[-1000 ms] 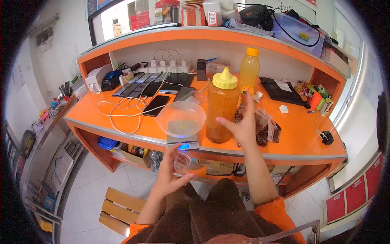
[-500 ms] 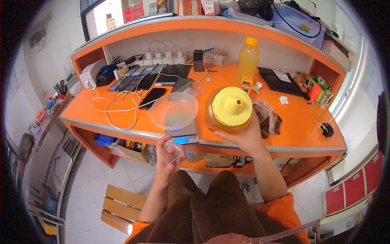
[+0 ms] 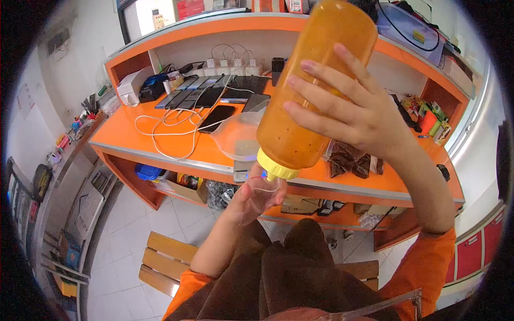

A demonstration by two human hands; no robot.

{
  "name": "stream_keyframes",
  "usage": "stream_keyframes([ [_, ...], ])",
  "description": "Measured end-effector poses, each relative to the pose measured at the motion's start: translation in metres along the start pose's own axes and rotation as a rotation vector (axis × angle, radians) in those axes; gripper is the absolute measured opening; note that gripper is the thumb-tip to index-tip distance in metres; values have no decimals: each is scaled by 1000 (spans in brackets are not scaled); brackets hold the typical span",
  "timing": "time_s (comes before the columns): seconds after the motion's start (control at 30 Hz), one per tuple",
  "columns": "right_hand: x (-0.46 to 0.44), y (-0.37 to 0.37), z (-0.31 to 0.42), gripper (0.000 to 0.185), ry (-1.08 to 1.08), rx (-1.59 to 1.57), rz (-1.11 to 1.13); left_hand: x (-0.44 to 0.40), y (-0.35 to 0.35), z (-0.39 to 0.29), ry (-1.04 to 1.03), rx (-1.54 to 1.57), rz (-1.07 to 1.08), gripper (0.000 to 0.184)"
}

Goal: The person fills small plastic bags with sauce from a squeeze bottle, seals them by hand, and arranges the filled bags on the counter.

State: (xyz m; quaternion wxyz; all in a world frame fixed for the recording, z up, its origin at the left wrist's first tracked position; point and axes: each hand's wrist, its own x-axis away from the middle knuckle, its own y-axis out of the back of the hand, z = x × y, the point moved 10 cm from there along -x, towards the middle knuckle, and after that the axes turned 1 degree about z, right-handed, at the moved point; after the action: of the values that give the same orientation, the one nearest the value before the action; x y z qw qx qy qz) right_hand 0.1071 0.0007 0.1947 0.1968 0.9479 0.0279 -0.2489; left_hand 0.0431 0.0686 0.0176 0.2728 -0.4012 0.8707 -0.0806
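My right hand (image 3: pixel 348 107) grips a large squeeze bottle (image 3: pixel 294 128), tilted nozzle down, with amber, dark-specked liquid inside. Its yellow cap (image 3: pixel 276 165) points into the mouth of a small clear plastic bag (image 3: pixel 257 203). That bag is held open by the fingers of my left hand (image 3: pixel 243 200), over the front edge of the desk. Whether liquid is flowing, I cannot make out. Behind the bottle, a translucent bowl (image 3: pixel 235 136) rests on a small digital scale (image 3: pixel 242 174), partly covered by the bottle and my left hand.
Several phones (image 3: pixel 187 93) and a tangle of white cables (image 3: pixel 160 131) lie on the left of the orange desk (image 3: pixel 120 128). Plastic-wrapped dark brown stuff (image 3: pixel 353 160) lies to the right. Below, a wooden slatted seat (image 3: pixel 166 262) stands at the left.
My right hand has lifted the squeeze bottle off the desk and turned it upside down. My left hand has moved right and slightly up, bringing the clear bag under the nozzle.
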Motion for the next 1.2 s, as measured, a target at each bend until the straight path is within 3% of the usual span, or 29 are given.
stream_keyframes([
  [0.17, -22, 19, 5, 33, 168, 90, -62, -8, -9, 1, -23, -9, 128, 94],
  [0.27, -30, 25, 11, 29, 206, 112, -112, -3, -15, 6, 35, 168, 285, 94],
  [0.47, -34, 33, 15, 24, 192, 160, -337, -3, -20, -1, -19, 195, 289, 91],
  [0.67, -39, 39, 17, 21, 210, 119, -174, -2, -21, -3, -11, 200, 232, 87],
  [0.8, -43, 37, 24, 17, 225, 167, -564, -3, -23, -2, -21, 225, 288, 87],
  [0.87, -41, 33, 26, 17, 249, 182, -525, -2, -24, -4, -27, 213, 290, 88],
  [0.97, -43, 40, 26, 20, 252, 141, -93, 0, -23, -4, -15, 190, 224, 89],
  [1.0, -42, 39, 26, 20, 258, 153, -53, 0, -24, -5, -15, 174, 209, 91],
  [1.2, -42, 42, 28, 12, 233, 95, -308, -1, -22, -2, -10, 150, 159, 95],
])
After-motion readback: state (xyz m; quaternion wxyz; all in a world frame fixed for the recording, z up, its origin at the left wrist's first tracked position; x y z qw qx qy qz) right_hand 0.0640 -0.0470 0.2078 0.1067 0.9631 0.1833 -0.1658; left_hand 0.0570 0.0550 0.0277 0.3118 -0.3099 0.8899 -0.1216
